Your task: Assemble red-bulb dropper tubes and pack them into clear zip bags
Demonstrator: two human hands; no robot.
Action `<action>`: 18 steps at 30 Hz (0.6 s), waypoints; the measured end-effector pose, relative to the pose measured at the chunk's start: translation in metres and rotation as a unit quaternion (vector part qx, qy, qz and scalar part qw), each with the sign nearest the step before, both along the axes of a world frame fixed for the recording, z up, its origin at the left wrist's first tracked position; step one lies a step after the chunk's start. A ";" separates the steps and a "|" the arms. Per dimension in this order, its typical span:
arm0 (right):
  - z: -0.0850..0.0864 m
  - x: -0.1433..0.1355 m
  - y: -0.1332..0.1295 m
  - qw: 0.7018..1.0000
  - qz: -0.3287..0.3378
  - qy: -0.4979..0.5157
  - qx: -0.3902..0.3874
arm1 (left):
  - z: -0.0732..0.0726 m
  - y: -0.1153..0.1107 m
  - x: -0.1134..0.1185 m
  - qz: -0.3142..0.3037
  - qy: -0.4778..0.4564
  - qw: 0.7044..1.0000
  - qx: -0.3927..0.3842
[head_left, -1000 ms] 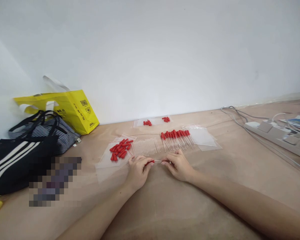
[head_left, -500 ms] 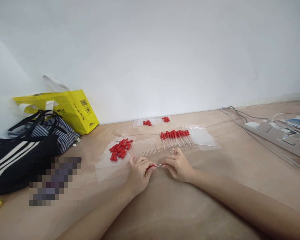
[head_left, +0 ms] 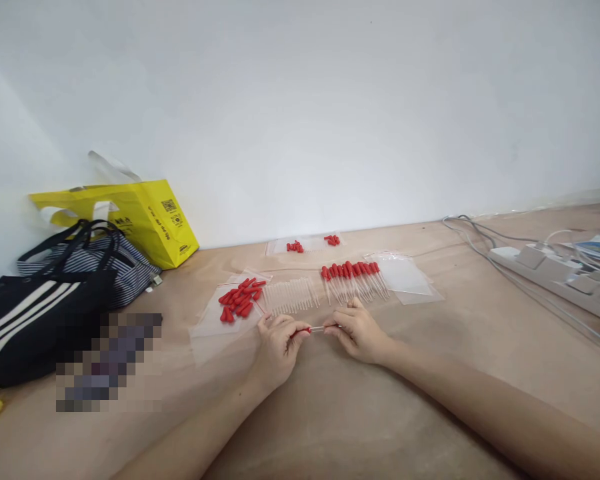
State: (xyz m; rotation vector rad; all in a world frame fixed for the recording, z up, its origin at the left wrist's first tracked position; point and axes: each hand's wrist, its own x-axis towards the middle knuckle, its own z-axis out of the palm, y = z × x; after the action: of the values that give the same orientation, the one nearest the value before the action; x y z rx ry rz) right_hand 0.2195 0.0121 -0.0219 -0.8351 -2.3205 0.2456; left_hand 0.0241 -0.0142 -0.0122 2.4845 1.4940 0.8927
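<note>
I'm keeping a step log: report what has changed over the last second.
The red bulb in the left hand and the clear tube in the right hand have shifted slightly nearer. Nothing was picked up or released. The loose bulbs, bare tubes and capped tubes stayed put.

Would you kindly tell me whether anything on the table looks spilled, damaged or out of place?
Nothing appears spilled or damaged. The nearer loose red bulbs lie heaped on a plastic bag, which stands out only because the clear tubes and bulb-topped droppers lie in rows. A pixelated patch at left hides whatever is there.
</note>
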 end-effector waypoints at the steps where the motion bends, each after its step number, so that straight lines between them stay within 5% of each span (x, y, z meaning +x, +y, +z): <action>1: -0.001 0.000 0.000 1.000 0.000 0.009 -0.011 | 0.000 0.000 0.000 0.003 -0.005 1.000 -0.002; 8: -0.002 -0.001 -0.002 0.998 0.013 0.052 -0.036 | -0.004 0.000 -0.003 0.002 -0.028 1.000 -0.009; 18: -0.003 -0.001 0.001 0.996 0.000 0.004 0.084 | -0.002 -0.003 0.001 -0.022 -0.012 0.999 0.031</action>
State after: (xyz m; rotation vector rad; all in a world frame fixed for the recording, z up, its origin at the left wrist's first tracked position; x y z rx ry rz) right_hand 0.2185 0.0133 -0.0252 -0.7486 -2.2965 0.0524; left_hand 0.0251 -0.0174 -0.0140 2.5284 1.4197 0.9725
